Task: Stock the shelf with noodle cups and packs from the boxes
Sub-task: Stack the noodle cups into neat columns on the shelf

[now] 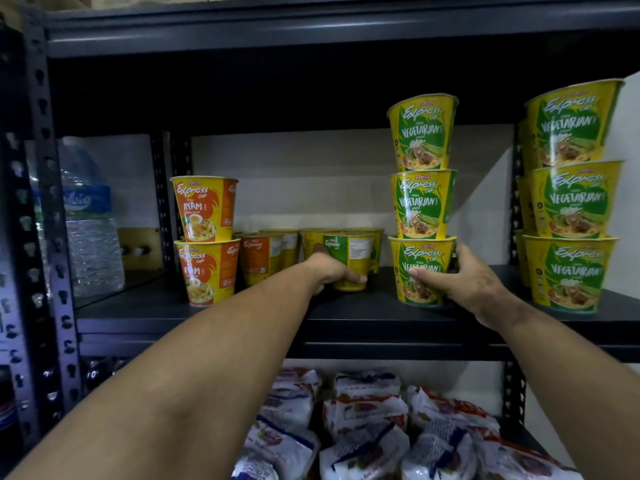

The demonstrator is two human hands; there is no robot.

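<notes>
On the dark metal shelf board (pixel 363 308), both bare arms reach in at once. The left hand (pixel 330 271) curls its grip around a single yellow-and-green paper noodle cup (pixel 349 259) standing upright on the board, fingers wrapped low on its wall with one fingertip showing at the front. Just behind that grip a row of more yellow cups (pixel 280 245) sits toward the back, some with orange panels. Well to the left of it, two yellow-and-orange "Ayam" noodle cups (pixel 206 240) stand stacked one on the other.

The right hand (pixel 464 280) has its grip pressed around the bottom cup of a three-high stack of green "Vegetarian" cups (pixel 422 202), thumb across the front of the label, fingers curled round the far side. That stack stands upright, directly above the grip. To the right of this hand a second three-high stack of the same green cups (pixel 575 199) stands near the shelf's edge, apart from the first.

Far left of both hands, beyond the perforated upright, a clear plastic water bottle with a blue label (pixel 88 216) stands in the neighbouring bay. Below the arms, on the lower shelf, white plastic noodle packs (pixel 367 424) lie heaped.
</notes>
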